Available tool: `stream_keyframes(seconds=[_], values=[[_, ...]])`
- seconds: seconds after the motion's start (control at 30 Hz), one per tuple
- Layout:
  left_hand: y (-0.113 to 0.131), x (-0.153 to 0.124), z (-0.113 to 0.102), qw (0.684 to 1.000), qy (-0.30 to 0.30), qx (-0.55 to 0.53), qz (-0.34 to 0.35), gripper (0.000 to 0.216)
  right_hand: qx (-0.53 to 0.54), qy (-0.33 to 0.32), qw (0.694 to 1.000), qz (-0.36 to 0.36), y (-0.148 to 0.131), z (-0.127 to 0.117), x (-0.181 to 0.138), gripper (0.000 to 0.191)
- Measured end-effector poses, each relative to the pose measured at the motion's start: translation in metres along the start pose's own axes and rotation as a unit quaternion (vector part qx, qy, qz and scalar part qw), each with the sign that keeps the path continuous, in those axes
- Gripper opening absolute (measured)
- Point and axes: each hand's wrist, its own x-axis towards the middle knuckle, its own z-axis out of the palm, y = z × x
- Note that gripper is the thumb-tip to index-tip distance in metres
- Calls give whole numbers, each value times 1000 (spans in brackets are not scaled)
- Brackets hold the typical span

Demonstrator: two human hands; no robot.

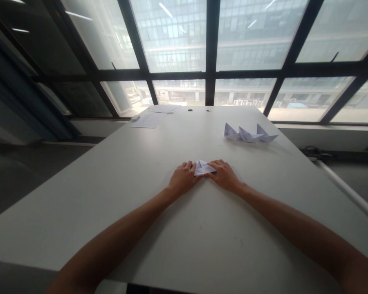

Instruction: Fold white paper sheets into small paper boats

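A small piece of folded white paper (pixel 203 168) lies on the white table (pixel 110 212), between my two hands. My left hand (pixel 184 177) grips its left side, with the thumb along the near edge and the fingers over the paper. On the opposite side, my right hand (pixel 224 175) pinches the right part in the same manner. Both thumbs almost meet at the near edge. A raised fold shows in the middle of the paper, and the fingers cover both of its ends.
Several folded paper boats (pixel 248 134) stand in a row at the back right of the table. White paper sheets (pixel 150 119) lie at the far left, beside a small white object (pixel 135 118). Framed windows (pixel 174 36) rise behind the table.
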Motion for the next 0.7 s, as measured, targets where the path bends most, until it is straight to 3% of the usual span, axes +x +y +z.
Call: stream_keyframes(seconds=[0.33,0.47,0.6,0.7], values=[[11,0,0,999,-12,48,12,53,30,35,998,-34,-1,-5,1,33],[10,2,0,1000,-2,20,-21,46,77,72,994,-38,-3,-6,1,35],[7,4,-3,997,17,-14,-68,43,189,159,969,1,-3,-3,3,45],[5,5,-3,993,36,-60,-93,43,282,184,940,44,1,1,6,58]])
